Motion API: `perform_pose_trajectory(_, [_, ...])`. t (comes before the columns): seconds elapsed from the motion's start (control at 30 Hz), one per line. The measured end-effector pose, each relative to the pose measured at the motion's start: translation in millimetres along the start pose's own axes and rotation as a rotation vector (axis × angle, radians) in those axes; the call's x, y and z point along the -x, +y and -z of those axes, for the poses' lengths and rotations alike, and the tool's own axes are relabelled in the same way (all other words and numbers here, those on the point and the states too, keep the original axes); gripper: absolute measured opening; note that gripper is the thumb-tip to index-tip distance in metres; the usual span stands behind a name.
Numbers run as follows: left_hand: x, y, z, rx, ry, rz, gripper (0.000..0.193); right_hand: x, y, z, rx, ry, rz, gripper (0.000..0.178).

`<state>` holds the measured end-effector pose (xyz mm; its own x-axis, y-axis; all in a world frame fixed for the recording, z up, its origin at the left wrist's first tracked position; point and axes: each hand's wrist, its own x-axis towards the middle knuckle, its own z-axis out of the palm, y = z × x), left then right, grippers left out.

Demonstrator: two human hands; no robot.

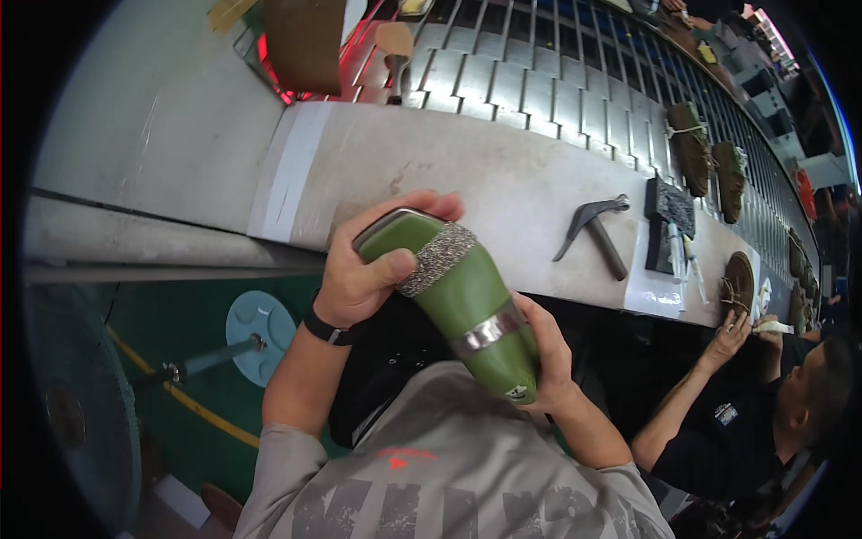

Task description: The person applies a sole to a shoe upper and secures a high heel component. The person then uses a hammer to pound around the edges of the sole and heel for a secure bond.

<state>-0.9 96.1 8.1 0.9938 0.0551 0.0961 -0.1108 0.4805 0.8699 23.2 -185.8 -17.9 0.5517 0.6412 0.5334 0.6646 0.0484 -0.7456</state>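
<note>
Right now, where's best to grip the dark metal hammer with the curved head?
Likely its straight dark handle, from the near side of the pale bench: the free end points toward that side, while the curved head crosses the far end.

Head-worn fisheye view, steeply downward, close above the hands [352,280]

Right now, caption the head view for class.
Left grip and right grip hold a green shoe form; a hammer lies nearby.

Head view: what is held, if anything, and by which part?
A green shoe last: the left hand holds the end near the rough band, the right hand the opposite end.
</note>
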Motion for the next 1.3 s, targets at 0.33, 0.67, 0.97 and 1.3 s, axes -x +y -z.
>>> perform_pose_trajectory(0.33, [24.2,-5.8,-21.7,-0.027,-0.128,-0.043,0.076,34.3,-1.0,-18.3,-0.477,-0.152,-0.373,0.049])
perform_pose_trajectory(0.67, [10.9,-12.7,-25.9,-0.158,-0.088,-0.114,0.042,26.8,-10.1,-16.8,-1.212,0.031,-0.873,0.061])
perform_pose_trajectory(0.97, [-20.3,-47.5,-10.2,0.008,0.111,0.114,0.069,1.3,-14.5,14.0,-0.878,0.237,-0.835,0.077])
perform_pose_trajectory(1.3, [-20.6,-84.4,-0.5,-1.172,0.118,-0.481,0.013,-180.3,117.1,98.4,-0.328,0.755,-0.799,0.044])
